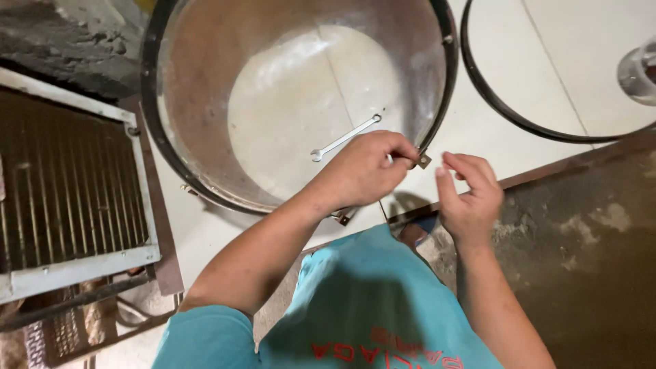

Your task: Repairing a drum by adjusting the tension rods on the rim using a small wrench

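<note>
Head view — left hand point(362, 171) gripping wrench point(344, 139) at drum rim point(447, 75), right hand point(468, 195) beside

left hand point(362, 171): gripping slim silver combination wrench point(344, 138) at rim bracket of rusty open metal drum point(205, 82) | right hand point(468, 191): fingers curled, just beside bracket | black metal hoop point(492, 96): on pale tiled floor point(547, 55)

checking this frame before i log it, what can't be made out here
- Head view: what the left hand pinches at the drum's rim bracket; its own fingers cover it.
- Whether the right hand holds anything; its fingertips are blurred and curled.
- The wrench end near the left hand; knuckles hide it.
- The glass object at the right edge, cut off.
- The black ring, cut by the top edge.
</note>
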